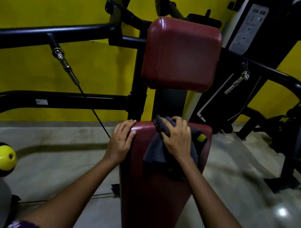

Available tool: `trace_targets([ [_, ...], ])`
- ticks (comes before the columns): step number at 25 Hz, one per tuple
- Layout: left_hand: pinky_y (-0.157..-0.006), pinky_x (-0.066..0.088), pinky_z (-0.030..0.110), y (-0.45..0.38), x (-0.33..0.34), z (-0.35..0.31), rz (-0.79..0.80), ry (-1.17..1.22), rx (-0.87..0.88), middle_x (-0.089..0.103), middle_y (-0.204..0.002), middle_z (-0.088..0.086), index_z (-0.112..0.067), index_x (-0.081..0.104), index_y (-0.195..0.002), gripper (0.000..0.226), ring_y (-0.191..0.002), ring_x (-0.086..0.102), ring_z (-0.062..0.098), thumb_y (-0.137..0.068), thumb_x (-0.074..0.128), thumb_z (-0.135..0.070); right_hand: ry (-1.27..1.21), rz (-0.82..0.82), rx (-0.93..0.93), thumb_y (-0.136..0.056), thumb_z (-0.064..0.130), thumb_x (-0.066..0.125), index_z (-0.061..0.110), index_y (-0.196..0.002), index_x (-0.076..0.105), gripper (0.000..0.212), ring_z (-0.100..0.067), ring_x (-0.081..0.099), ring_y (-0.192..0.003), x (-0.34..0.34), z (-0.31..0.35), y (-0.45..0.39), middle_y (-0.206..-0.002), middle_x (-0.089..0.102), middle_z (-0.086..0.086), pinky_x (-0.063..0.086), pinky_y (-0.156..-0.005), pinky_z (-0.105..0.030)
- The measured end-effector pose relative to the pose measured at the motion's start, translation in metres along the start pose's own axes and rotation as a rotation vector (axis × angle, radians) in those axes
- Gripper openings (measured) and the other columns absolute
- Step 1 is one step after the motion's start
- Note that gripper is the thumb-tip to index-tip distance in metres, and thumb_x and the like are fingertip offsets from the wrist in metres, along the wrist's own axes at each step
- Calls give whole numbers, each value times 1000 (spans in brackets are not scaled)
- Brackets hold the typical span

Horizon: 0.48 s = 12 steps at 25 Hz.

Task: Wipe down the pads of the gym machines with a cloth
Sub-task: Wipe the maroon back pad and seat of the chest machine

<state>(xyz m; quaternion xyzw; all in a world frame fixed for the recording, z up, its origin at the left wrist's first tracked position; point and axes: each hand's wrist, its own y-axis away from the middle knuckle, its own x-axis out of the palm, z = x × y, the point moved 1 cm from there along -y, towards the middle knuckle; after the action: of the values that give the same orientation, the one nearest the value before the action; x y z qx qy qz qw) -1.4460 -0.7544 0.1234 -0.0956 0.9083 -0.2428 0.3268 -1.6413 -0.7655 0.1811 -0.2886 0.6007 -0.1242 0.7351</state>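
A long dark-red seat pad [153, 194] runs away from me in the middle of the view. Beyond it stands an upright dark-red back pad [180, 57]. A dark grey cloth [156, 149] with a yellow patch lies on the far end of the seat pad. My right hand [176, 138] lies on top of the cloth, its fingers curled over the bunched far part. My left hand [122, 139] rests on the left edge of the seat pad, fingers curved over the rim, holding nothing else.
Black steel machine arms [45, 30] reach out left and right of the back pad. A yellow knob [4, 157] sits on a black bar at lower left. A weight stack with a white panel [249, 28] stands behind; another black machine [298, 139] is at right on the pale floor.
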Motion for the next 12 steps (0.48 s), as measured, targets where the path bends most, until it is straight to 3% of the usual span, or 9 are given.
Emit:
trace_targets([
  [5, -102, 26, 24, -1, -1, 2, 24, 89, -32, 48, -133, 6, -17, 50, -135, 60, -126, 39, 18, -91, 29, -52, -10, -43, 384, -88, 33, 57, 18, -121, 61, 37, -39, 49, -99, 1, -30, 5, -113, 53, -18, 41, -79, -46],
  [7, -103, 29, 28, -2, 0, 4, 21, 109, -29, 48, -132, 6, -17, 50, -134, 58, -124, 40, 18, -91, 29, -51, 8, -59, 282, -83, 33, 56, 20, -118, 63, 38, -37, 51, -95, 5, 3, 3, -111, 54, -16, 42, -75, -43],
  [9, -103, 31, 28, -1, 2, 5, 22, 105, -31, 48, -133, 6, -16, 48, -135, 58, -123, 41, 18, -92, 29, -51, 45, -44, 62, -78, 35, 50, 23, -115, 64, 42, -34, 53, -88, 9, 33, 2, -107, 57, -14, 43, -70, -39],
  [12, -100, 34, 22, 6, 2, 5, -4, 189, -112, 47, -134, 4, -14, 43, -136, 61, -121, 43, 13, -91, 32, -53, 66, 14, -164, -77, 40, 42, 23, -116, 64, 48, -31, 54, -83, 7, 29, -4, -104, 58, -12, 41, -65, -36],
])
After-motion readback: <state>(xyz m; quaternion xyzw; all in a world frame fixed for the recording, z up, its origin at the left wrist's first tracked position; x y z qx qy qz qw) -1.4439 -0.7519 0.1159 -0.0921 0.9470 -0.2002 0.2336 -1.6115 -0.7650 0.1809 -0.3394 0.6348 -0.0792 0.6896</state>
